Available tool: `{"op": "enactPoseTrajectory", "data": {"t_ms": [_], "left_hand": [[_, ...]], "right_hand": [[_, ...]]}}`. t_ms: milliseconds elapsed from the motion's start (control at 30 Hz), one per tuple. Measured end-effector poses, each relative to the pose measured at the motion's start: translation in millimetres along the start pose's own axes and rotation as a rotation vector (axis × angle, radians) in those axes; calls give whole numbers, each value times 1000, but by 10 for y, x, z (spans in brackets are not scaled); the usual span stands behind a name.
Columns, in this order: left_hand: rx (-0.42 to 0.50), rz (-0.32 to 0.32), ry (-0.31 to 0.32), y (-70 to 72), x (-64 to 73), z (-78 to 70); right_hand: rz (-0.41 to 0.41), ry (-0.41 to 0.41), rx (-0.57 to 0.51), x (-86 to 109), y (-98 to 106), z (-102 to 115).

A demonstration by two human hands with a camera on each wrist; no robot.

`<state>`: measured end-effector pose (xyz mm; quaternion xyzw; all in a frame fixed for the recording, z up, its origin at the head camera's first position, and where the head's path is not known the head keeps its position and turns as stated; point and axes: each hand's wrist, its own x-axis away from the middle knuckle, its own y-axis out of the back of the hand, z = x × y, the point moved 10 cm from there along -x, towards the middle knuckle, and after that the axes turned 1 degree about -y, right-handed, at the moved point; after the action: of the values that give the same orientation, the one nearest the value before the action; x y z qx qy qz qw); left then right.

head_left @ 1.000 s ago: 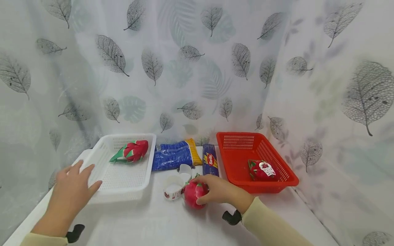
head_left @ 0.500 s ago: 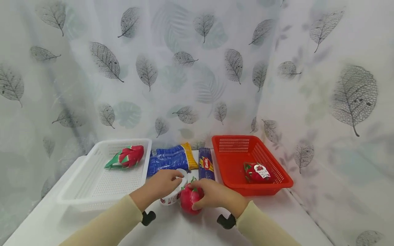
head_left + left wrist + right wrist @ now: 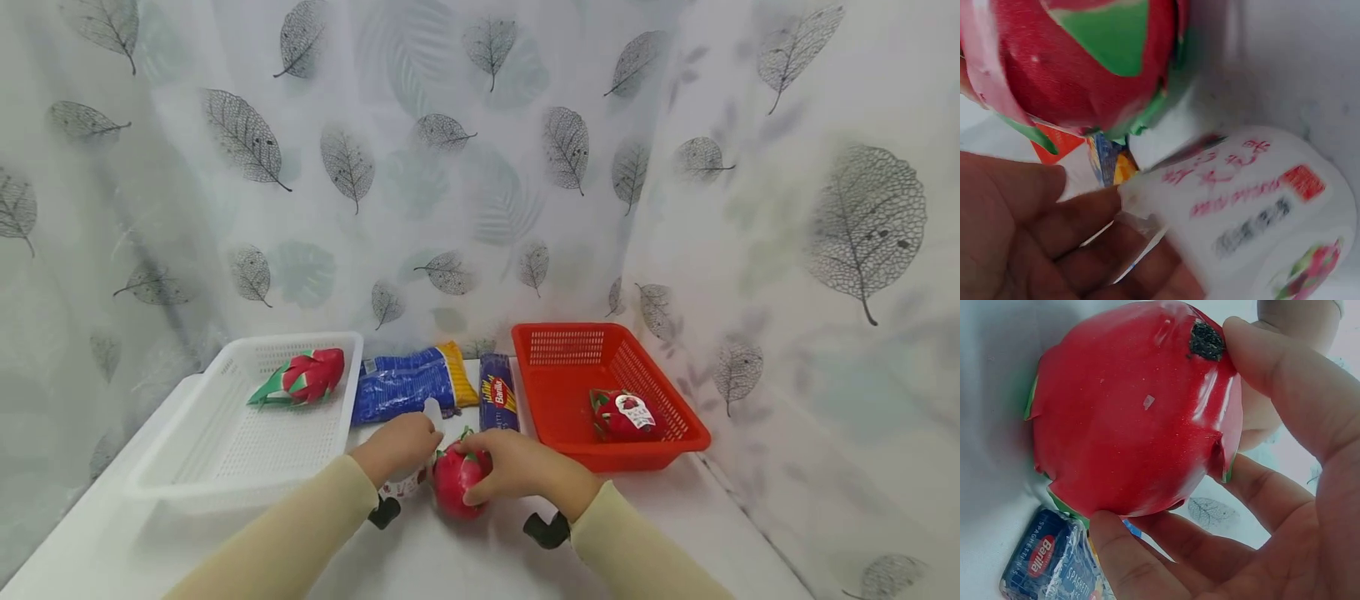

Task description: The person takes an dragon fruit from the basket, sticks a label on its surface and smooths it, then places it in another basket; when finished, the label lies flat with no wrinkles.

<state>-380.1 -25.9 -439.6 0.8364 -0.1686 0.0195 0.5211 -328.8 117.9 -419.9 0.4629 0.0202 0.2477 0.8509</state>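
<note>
My right hand holds a dragon fruit low over the white table, thumb and fingers around its side. The right wrist view shows the fruit's smooth red skin with a dark spot near the thumb tip. Just left of the fruit, my left hand pinches a strip of printed stickers between thumb and fingers. One sticker faces the left wrist camera, with red writing and a dragon fruit picture. Part of the strip is hidden behind the left hand in the head view.
A white basket with another dragon fruit stands on the left. On the right, a red basket holds a dragon fruit bearing a sticker. Between them lie a blue-yellow bag and a spaghetti pack.
My left hand has come from above the white basket to the sticker strip in the middle and now pinches it. The right hand keeps its grip on the dragon fruit.
</note>
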Motion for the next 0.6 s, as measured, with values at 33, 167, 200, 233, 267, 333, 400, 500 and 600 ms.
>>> {"op": "enactPoseTrajectory", "data": {"t_ms": [33,167,200,233,267,333,400,500,600], "left_hand": [[-15,-26,-6,38,2,0],[-23,-131,-21,193,48,6],[-11,-158,-23,234,67,12],[12,-185,-23,275,94,21],[41,-213,-22,319,122,33],[88,-276,-26,403,179,60],[138,-329,-31,475,233,93],[211,-388,-29,556,303,154],[287,-406,-25,581,348,210]], "right_hand": [[-4,0,3,1,9,2],[-5,3,-4,-9,14,5],[-4,5,-4,-13,12,7],[-2,6,-5,-17,9,9],[0,7,-5,-21,5,10],[4,4,-10,-21,-2,10],[7,1,-14,-19,-7,8],[9,-6,-25,-13,-10,-3],[9,-9,-35,-6,-17,-15]]}}
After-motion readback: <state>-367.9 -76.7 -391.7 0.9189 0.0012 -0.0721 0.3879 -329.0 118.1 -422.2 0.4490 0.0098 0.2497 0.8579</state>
